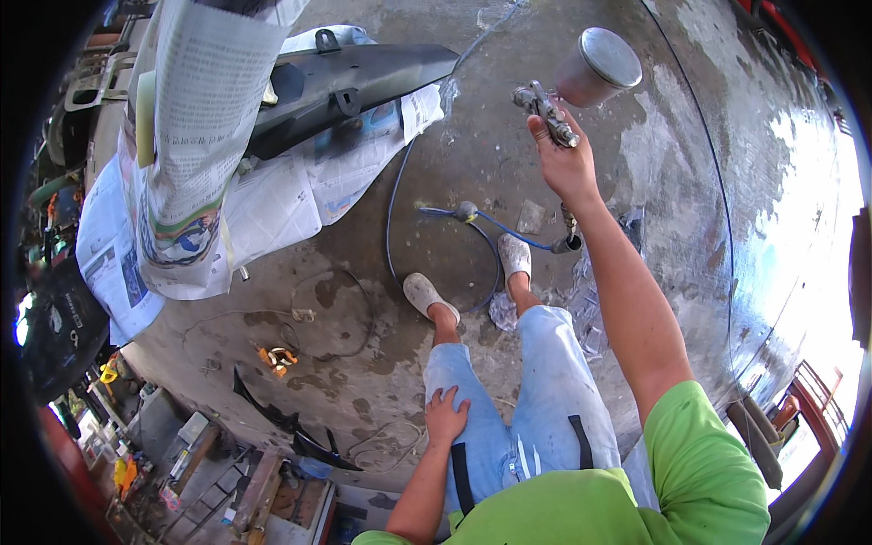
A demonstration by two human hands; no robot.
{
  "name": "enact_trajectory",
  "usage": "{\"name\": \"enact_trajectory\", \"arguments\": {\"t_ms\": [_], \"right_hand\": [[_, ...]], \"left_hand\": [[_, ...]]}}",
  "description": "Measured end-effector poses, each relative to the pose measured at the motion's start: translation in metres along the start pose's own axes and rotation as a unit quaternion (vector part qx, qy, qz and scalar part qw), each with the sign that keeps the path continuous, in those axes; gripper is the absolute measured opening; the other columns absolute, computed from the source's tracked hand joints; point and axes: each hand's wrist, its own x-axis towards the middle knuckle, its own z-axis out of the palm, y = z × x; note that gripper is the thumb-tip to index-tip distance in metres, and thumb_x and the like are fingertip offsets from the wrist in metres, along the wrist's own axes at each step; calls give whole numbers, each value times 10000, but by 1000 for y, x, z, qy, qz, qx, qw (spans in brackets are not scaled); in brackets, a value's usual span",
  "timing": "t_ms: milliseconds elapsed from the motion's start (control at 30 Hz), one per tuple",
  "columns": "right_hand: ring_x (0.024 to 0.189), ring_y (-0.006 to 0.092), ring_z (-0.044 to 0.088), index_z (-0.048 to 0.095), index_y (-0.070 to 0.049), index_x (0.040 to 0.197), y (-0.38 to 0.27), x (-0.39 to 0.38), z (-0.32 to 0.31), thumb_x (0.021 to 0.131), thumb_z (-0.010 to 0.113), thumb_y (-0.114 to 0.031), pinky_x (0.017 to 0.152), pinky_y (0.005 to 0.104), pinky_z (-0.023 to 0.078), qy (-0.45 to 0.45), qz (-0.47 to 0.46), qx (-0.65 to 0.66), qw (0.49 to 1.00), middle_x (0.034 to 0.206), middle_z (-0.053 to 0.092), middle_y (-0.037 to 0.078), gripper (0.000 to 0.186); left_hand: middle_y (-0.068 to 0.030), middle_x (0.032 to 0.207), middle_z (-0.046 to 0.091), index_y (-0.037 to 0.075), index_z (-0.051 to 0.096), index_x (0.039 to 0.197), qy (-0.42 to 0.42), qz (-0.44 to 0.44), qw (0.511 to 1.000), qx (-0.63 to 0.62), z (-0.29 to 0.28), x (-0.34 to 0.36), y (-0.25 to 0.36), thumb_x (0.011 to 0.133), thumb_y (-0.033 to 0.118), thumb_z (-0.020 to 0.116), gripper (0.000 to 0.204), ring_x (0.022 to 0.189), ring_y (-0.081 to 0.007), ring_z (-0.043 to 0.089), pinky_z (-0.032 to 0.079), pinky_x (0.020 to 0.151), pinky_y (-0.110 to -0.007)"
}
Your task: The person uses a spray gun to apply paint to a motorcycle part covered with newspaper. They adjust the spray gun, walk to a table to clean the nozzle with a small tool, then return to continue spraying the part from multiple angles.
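My right hand (pixel 568 170) is raised at the upper right, its fingers wrapped round a metal spray gun (pixel 551 116). A round silver paint cup (pixel 612 60) sits on the gun, tilted. Below the wrist, a metal hose fitting (pixel 569 242) shows beside my forearm, joined to a blue air hose (pixel 513 229). My left hand (pixel 446 416) lies on my thigh with its fingers apart, holding nothing. To the left of the gun, a black plastic vehicle panel (pixel 391 77) with tabs rests over newspaper (pixel 286 186), apart from both hands.
A tall sheet of newspaper (pixel 204 100) stands upright at the upper left. The blue hose loops around my feet. An orange and white item (pixel 277 359) and a black trim piece (pixel 286 422) lie on the stained concrete. Tools and boxes crowd the lower left.
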Motion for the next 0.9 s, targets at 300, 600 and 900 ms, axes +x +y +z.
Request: {"name": "enact_trajectory", "arguments": {"t_ms": [300, 600, 900], "right_hand": [[947, 164, 653, 630, -74, 1339, -36, 15, -8, 980, 709, -416, 878, 329, 513, -116, -21, 94, 989, 1037, 735, 98, 502], [928, 160, 628, 609, -72, 1369, -92, -33, 2, 982, 713, -405, 876, 334, 507, -191, -33, 153, 969, 1035, 723, 112, 521], [951, 197, 685, 537, -68, 1444, -146, -91, 25, 986, 703, -408, 876, 351, 532, -248, -38, 226, 941, 1065, 739, 171, 595]], "left_hand": [[-179, 1516, 489, 251, 624, 1399, 16, -19, 1000, -5, 5, -1, 29, 884, 487, 687, 570, 1324, -438, 496, 426, 1098, -517], [-232, 1487, 508, 233, 623, 1401, 44, -37, 998, -23, 9, -4, 55, 896, 485, 676, 568, 1292, -463, 526, 422, 1107, -505], [-256, 1473, 508, 205, 615, 1410, 17, -22, 998, -58, 26, -11, 40, 905, 486, 669, 581, 1312, -444, 520, 420, 1108, -491]]}}
